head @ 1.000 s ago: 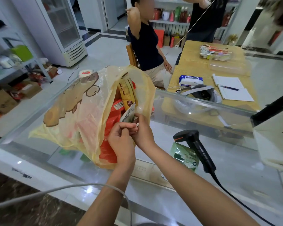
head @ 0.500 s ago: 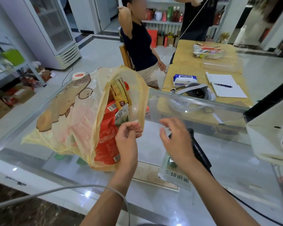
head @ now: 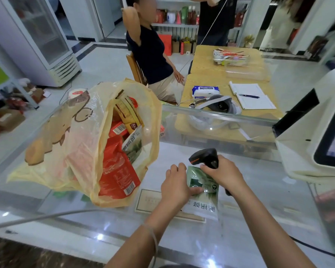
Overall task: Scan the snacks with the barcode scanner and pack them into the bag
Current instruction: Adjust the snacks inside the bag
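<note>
**Scanner in the right hand, green packet under the left**

The green snack packet lies flat on the glass counter, to the right of the yellow bag. Its long axis runs from the person outward. The white printed end is toward the person and the green end is toward the barcode scanner. The scanner head is above the far end of the packet, and its window points left, toward the bag. Its handle runs back toward the person and is mostly hidden.

The right hand is wrapped around the scanner handle, knuckles up. The left hand is palm down on the left edge of the packet. Its thumb lies across the packet face and its fingers curl at the far left corner. The 2 hands are close but do not touch.

0.5 s ago the left hand pinched the rim of the bag and the right hand reached, fingers spread, over the scanner. Now both are at the packet. The bag stays open, with 1 red packet visible inside.
</note>
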